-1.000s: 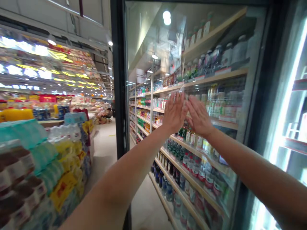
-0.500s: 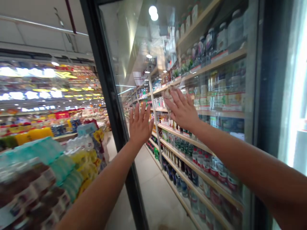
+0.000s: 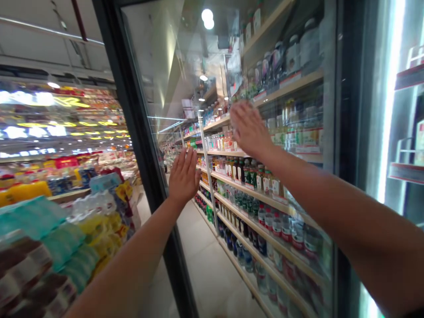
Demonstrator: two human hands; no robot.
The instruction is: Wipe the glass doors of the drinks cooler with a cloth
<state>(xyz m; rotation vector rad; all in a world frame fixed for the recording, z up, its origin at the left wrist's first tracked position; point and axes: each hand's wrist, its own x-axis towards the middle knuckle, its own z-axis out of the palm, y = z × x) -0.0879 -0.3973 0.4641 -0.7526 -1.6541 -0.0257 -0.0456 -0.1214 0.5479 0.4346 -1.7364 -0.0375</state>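
My left hand point(image 3: 183, 176) lies flat on the glass door point(image 3: 150, 57), its fingers stretched upward and near the dark door frame point(image 3: 132, 119). Higher and to the right, my right hand point(image 3: 250, 130) is spread against the same pane and smeared by motion. Beneath its palm and fingers is a pale wiping cloth, almost wholly hidden now but visible a moment earlier. Through or mirrored in the pane appear shelves of drink bottles point(image 3: 274, 183).
A lit cooler interior with a shelf edge point(image 3: 406, 172) stands at the far right. On the left are stacked teal packs point(image 3: 31, 216) and yellow packs point(image 3: 102, 225) of goods. Pale floor tiles point(image 3: 205, 265) show low in the middle.
My right hand has moved upward over the glass with the cloth. The left hand stays flat, its fingers closer together. The view has turned slightly right, showing more of the cooler.
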